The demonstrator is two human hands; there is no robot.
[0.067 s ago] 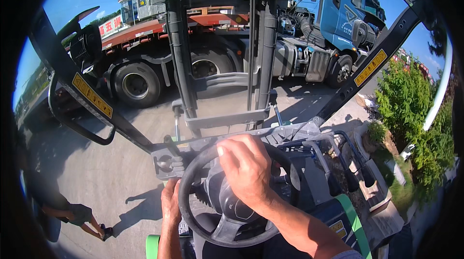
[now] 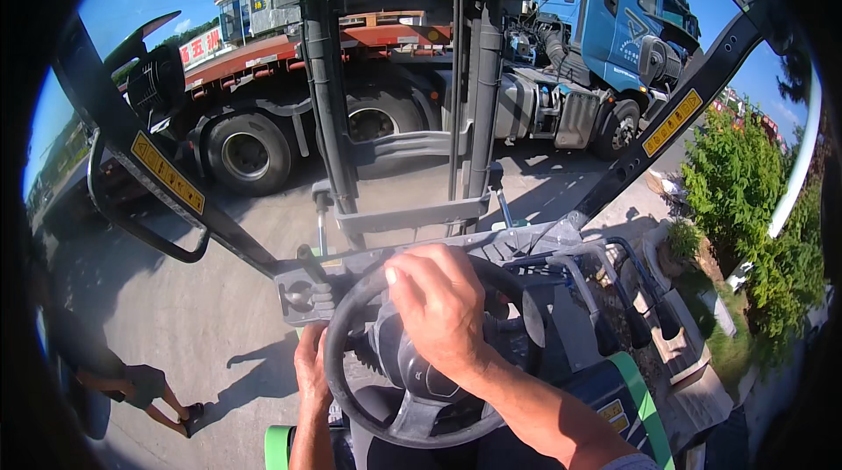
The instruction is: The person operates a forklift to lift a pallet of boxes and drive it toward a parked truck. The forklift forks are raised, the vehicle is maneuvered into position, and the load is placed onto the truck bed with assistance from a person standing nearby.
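Observation:
I sit at the controls of a forklift with a black steering wheel (image 2: 338,373) in front of me. Across the top of its rim lies my right hand (image 2: 438,303), its fingers curled over the far side. The hub and part of the upper rim are covered by that hand and forearm. My left hand (image 2: 310,369) is at the wheel's left edge, fingers bent and partly hidden behind the rim; what they close on does not show. Just above it stands a short dark lever (image 2: 316,270) on the dashboard.
Ahead rises the forklift mast (image 2: 482,93). Beyond it stands a flatbed trailer (image 2: 254,58) with a blue truck cab (image 2: 627,23). Control levers (image 2: 605,330) are to my right, near bushes (image 2: 745,198). At lower left a person (image 2: 145,387) is on the concrete.
My right hand has shifted slightly left, and the steering wheel has turned a little counterclockwise. My left hand stays in about the same place.

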